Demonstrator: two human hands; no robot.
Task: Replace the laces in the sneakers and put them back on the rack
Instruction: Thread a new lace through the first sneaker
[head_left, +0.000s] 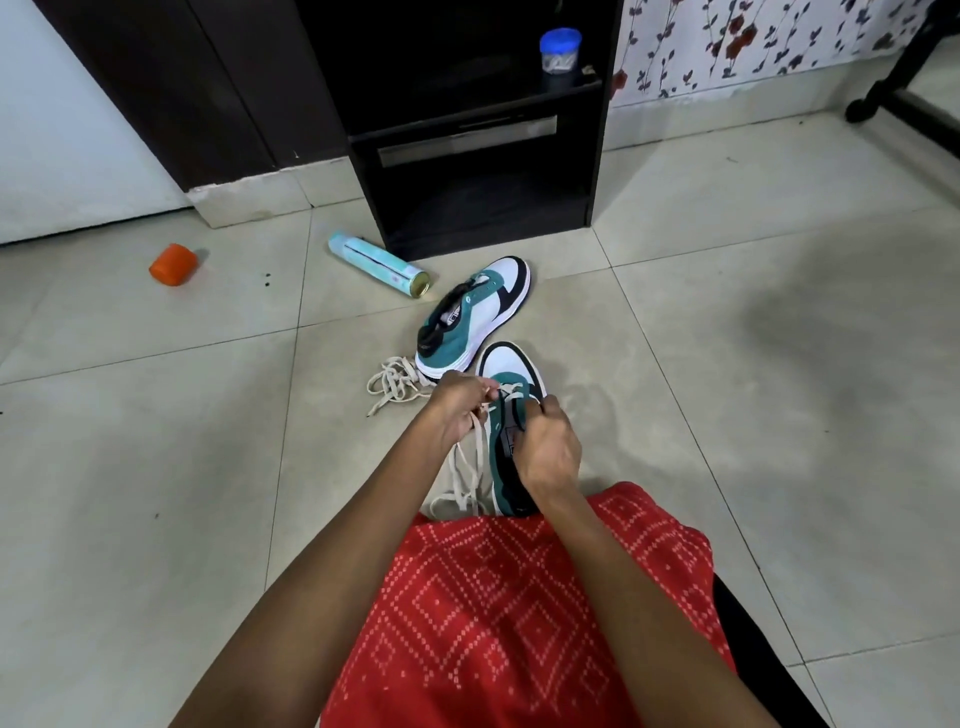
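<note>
1. Lacing looks like the step in hand. The left hand (457, 408) pinches the cream lace (475, 452) at the eyelet row of the near sneaker (511, 371). The right hand (548, 449) curls its fingers over the shoe's other side and grips it. I cannot tell whether the right hand also pinches a lace end.
2. The near sneaker sits between and under both hands, toe towards the rack (467, 156), heel against the red garment (519, 597).
3. Risk: the lace's slack trails on the floor (727, 364) beside the shoe, below the left wrist. A quick pull could feed in a twist or leave the ends uneven.
4. Risk: both hands hide the eyelets, so a skipped hole would be easy to miss.
5. Risk: only the right hand steadies the shoe, so a hard tug from the left could roll it.
6. The second sneaker (472, 312) lies just beyond, tilted, with no lace showing. A loose lace pile (395, 382) touches its heel, near the left hand. The working slack could tangle with it.
7. The rack stands at the floor's far edge. The spray can (376, 265) lies at its front left corner, near the second sneaker's toe, and a nudge could set it rolling. The orange cap (174, 264) is well apart.
</note>
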